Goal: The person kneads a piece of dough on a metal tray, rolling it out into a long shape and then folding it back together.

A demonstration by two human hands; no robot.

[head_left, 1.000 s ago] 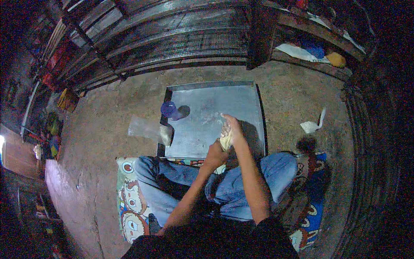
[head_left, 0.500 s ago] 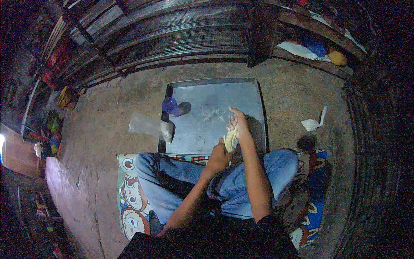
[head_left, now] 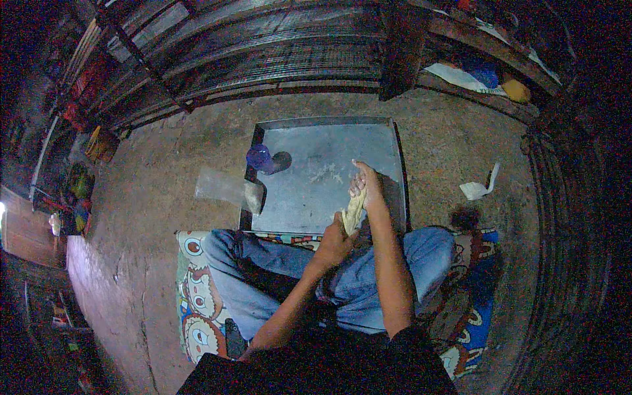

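Observation:
A pale yellow lump of dough (head_left: 354, 212) stretches between my two hands, over the near right part of a grey metal tray (head_left: 296, 207). My left hand (head_left: 334, 243) is closed round its lower end. My right hand (head_left: 370, 187) grips the upper end, with curled, white-dusted fingers and one digit sticking out. White smears (head_left: 327, 174) mark the tray floor beyond the hands. At the tray's left side stands a purple cup-like container (head_left: 259, 158). A clear plastic bag (head_left: 220, 186) with something white at one end hangs over the left rim.
My crossed legs in blue jeans (head_left: 263, 263) rest on a cartoon-print mat (head_left: 201, 289). On the concrete floor to the right lie a white scrap (head_left: 473, 191) and a dark tuft (head_left: 465, 217). A slatted wooden structure (head_left: 296, 52) runs along the far side.
Both hands keep their hold on the dough. The right hand's fingers have shifted slightly, and the dough's shape looks a little different. The view has moved slightly.

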